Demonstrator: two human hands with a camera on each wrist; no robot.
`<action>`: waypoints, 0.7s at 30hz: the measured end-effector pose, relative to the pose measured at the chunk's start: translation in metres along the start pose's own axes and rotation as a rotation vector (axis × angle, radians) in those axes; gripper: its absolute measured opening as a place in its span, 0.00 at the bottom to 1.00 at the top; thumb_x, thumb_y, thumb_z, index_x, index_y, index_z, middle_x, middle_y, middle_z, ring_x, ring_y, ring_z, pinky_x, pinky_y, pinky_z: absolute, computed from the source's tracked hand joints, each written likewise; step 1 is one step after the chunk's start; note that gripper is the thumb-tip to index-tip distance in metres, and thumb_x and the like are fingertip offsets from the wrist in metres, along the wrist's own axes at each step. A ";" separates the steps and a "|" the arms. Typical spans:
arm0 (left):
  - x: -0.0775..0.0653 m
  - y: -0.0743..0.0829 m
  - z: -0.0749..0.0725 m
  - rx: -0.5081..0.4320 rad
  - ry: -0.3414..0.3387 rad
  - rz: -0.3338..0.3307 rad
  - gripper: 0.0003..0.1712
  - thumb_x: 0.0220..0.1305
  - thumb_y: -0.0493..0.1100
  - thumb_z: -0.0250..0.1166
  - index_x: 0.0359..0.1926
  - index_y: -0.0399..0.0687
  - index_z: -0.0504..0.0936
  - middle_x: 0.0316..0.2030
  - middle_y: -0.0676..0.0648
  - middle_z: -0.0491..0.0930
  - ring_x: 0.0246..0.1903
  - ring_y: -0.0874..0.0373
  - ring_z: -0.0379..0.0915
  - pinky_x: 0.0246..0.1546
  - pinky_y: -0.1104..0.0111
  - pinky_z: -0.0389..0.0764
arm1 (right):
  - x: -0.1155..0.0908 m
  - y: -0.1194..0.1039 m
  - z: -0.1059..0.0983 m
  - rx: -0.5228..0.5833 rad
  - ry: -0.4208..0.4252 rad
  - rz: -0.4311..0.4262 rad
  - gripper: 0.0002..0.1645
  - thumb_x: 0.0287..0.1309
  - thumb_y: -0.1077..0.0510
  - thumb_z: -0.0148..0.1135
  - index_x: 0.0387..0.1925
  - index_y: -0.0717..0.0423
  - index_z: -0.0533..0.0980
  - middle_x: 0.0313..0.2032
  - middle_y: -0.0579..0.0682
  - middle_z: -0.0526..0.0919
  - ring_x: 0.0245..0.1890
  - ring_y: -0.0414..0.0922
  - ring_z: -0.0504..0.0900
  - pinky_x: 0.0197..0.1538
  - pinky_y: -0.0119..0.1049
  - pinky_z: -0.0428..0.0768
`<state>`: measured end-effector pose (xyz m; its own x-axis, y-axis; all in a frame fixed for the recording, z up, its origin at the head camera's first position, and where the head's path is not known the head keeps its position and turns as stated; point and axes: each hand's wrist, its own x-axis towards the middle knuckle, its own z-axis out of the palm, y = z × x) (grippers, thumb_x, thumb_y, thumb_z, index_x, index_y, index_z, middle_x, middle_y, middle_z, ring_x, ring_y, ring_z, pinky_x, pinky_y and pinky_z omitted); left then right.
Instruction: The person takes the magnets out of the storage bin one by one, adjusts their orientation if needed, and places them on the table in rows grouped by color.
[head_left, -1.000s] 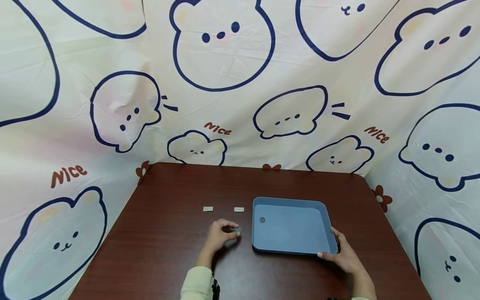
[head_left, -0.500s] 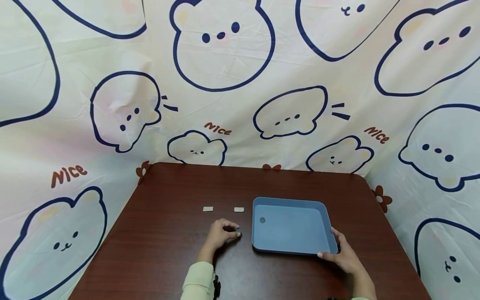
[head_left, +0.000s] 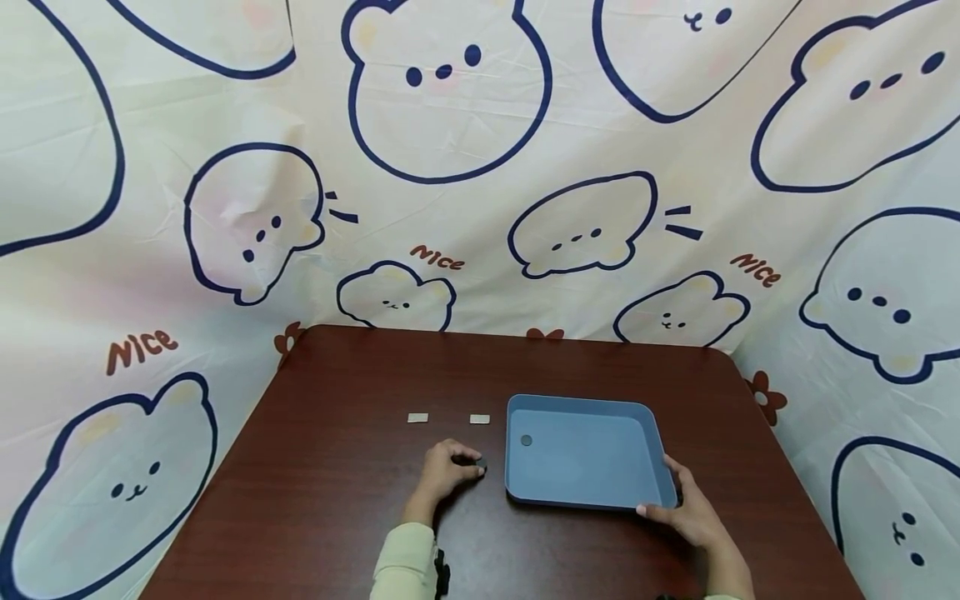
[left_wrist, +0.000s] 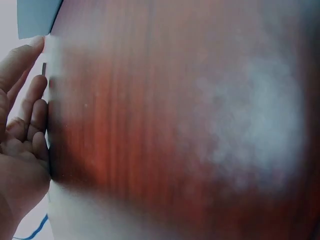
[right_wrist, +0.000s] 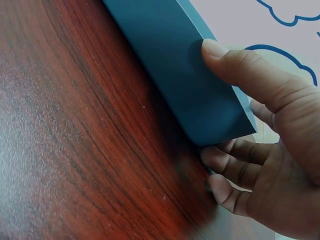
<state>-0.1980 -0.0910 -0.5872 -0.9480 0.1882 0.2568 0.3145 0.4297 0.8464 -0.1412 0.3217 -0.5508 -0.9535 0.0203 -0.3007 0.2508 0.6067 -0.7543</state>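
Observation:
In the head view my left hand (head_left: 447, 471) is low over the table left of the tray, thumb and forefinger pinching a small dark round coin (head_left: 482, 463). The left wrist view shows that coin (left_wrist: 44, 69) edge-on as a thin dark sliver by the fingertips. A blue-grey shallow tray (head_left: 581, 493) stands right of centre, with a grey coin (head_left: 527, 440) lying flat inside at its left. My right hand (head_left: 686, 504) grips the tray's near right corner. In the right wrist view its thumb lies on the wall of the tray (right_wrist: 165, 65), fingers around the corner.
Two small pale rectangular pieces, one at left (head_left: 417, 417) and one closer to the tray (head_left: 479, 419), lie beyond the left hand. The dark red-brown wooden table (head_left: 360, 367) reaches back to a cloth (head_left: 480, 208) printed with bear drawings.
The coin at my left fingertips has turned, from a blurred bluish look through a thin one to a dark disc. The left hand has shifted slightly right; tray and right hand stay put.

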 end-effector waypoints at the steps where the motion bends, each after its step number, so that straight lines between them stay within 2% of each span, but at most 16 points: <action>1: 0.000 0.001 0.000 0.005 0.003 0.011 0.10 0.45 0.43 0.75 0.31 0.46 0.88 0.31 0.52 0.78 0.33 0.54 0.73 0.36 0.61 0.73 | 0.000 0.000 0.000 -0.004 -0.001 -0.006 0.66 0.44 0.46 0.73 0.71 0.59 0.39 0.64 0.72 0.50 0.60 0.67 0.57 0.53 0.61 0.63; 2: 0.000 0.001 0.000 0.010 0.004 0.022 0.10 0.44 0.43 0.76 0.31 0.46 0.88 0.30 0.52 0.77 0.32 0.55 0.73 0.35 0.61 0.73 | 0.000 0.001 0.000 -0.007 0.000 -0.010 0.66 0.44 0.46 0.73 0.71 0.59 0.39 0.64 0.72 0.50 0.59 0.67 0.58 0.52 0.61 0.63; 4: 0.001 0.002 0.000 0.029 -0.004 -0.004 0.10 0.43 0.41 0.76 0.30 0.46 0.88 0.30 0.52 0.77 0.32 0.55 0.72 0.35 0.62 0.72 | -0.001 0.001 -0.001 -0.012 0.002 -0.014 0.66 0.44 0.46 0.73 0.71 0.59 0.39 0.63 0.72 0.51 0.59 0.67 0.58 0.52 0.60 0.64; 7: 0.003 0.010 0.000 0.080 -0.029 -0.091 0.10 0.40 0.37 0.76 0.29 0.44 0.87 0.29 0.51 0.77 0.31 0.54 0.72 0.36 0.61 0.72 | 0.000 0.002 -0.001 -0.014 0.005 -0.010 0.66 0.44 0.45 0.73 0.71 0.58 0.40 0.63 0.71 0.51 0.59 0.67 0.58 0.51 0.61 0.64; 11: 0.007 0.010 0.000 0.136 -0.057 -0.146 0.10 0.39 0.37 0.77 0.28 0.45 0.87 0.28 0.52 0.76 0.30 0.57 0.71 0.35 0.64 0.71 | 0.000 0.003 0.000 -0.009 0.009 0.003 0.67 0.43 0.44 0.73 0.71 0.57 0.40 0.64 0.70 0.50 0.60 0.66 0.58 0.52 0.61 0.63; 21: 0.007 0.011 -0.003 0.068 -0.078 -0.172 0.11 0.39 0.34 0.76 0.30 0.42 0.86 0.28 0.50 0.75 0.29 0.57 0.71 0.31 0.68 0.72 | 0.000 0.001 0.000 -0.012 0.011 -0.007 0.66 0.43 0.45 0.74 0.71 0.58 0.40 0.63 0.70 0.52 0.58 0.65 0.59 0.52 0.59 0.64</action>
<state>-0.2013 -0.0873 -0.5751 -0.9822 0.1734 0.0715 0.1530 0.5196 0.8406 -0.1406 0.3224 -0.5510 -0.9570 0.0244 -0.2892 0.2422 0.6161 -0.7495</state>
